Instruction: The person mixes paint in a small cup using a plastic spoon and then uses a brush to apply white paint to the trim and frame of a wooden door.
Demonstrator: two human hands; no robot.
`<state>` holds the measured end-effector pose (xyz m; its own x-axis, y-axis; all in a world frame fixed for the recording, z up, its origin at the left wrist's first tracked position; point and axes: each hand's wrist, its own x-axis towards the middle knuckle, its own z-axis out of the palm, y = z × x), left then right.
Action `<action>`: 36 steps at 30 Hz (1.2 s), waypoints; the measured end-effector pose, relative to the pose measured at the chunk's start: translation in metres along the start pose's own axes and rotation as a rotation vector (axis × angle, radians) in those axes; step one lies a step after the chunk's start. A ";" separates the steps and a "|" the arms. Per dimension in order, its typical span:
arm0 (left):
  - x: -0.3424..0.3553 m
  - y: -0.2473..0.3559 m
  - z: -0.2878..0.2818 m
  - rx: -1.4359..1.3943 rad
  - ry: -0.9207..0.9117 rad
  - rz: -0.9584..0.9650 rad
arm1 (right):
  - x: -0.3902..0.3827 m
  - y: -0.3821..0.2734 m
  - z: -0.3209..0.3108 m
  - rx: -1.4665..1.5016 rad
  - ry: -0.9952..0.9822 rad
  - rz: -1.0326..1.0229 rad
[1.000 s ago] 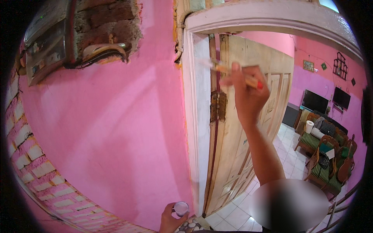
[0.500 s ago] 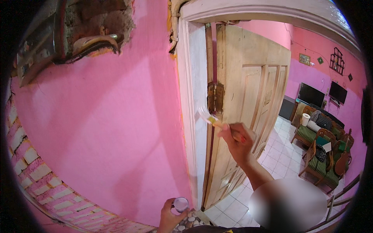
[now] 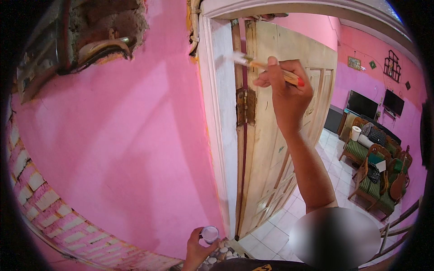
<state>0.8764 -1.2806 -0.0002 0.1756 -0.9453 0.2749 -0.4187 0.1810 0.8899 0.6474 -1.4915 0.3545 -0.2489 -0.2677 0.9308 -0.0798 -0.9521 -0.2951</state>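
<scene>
My right hand [image 3: 287, 90] grips a wooden paintbrush [image 3: 255, 64] with a red handle end; its blurred bristles reach the white-coated inner side of the door frame [image 3: 217, 43], and I cannot tell whether they touch it. Behind the brush stands the open, unpainted wooden door [image 3: 275, 149] with a rusty hinge [image 3: 245, 106]. At the bottom, my left hand [image 3: 196, 250] holds a small cup [image 3: 209, 234] of pale paint beside the lower edge of the pink wall [image 3: 135, 153].
A broken wall patch [image 3: 104, 27] with pipes is at upper left. Through the doorway are a tiled floor [image 3: 266, 235], two screens [image 3: 361, 104], and green-striped wooden chairs [image 3: 375, 187]. Railings [image 3: 402, 221] curve at lower right. A blurred oval hides the area below my right arm.
My right hand with the brush dipped to hinge height half a second ago and is now raised again toward the upper frame. My left hand and cup stay low.
</scene>
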 end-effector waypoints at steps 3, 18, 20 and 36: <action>-0.002 -0.006 0.001 0.000 0.006 0.021 | -0.019 0.003 -0.005 -0.049 0.061 0.034; -0.008 -0.004 -0.001 0.014 -0.050 -0.023 | -0.093 0.021 -0.043 -0.240 -0.287 0.376; -0.009 0.005 -0.004 -0.014 -0.046 -0.035 | -0.063 0.014 -0.018 -0.149 -0.166 0.366; -0.012 -0.008 -0.004 -0.002 0.018 0.022 | -0.201 0.040 -0.072 -0.392 -0.272 0.145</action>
<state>0.8814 -1.2693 -0.0093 0.1827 -0.9360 0.3007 -0.4212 0.2019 0.8842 0.6248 -1.4651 0.1404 -0.0272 -0.4721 0.8811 -0.4328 -0.7889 -0.4361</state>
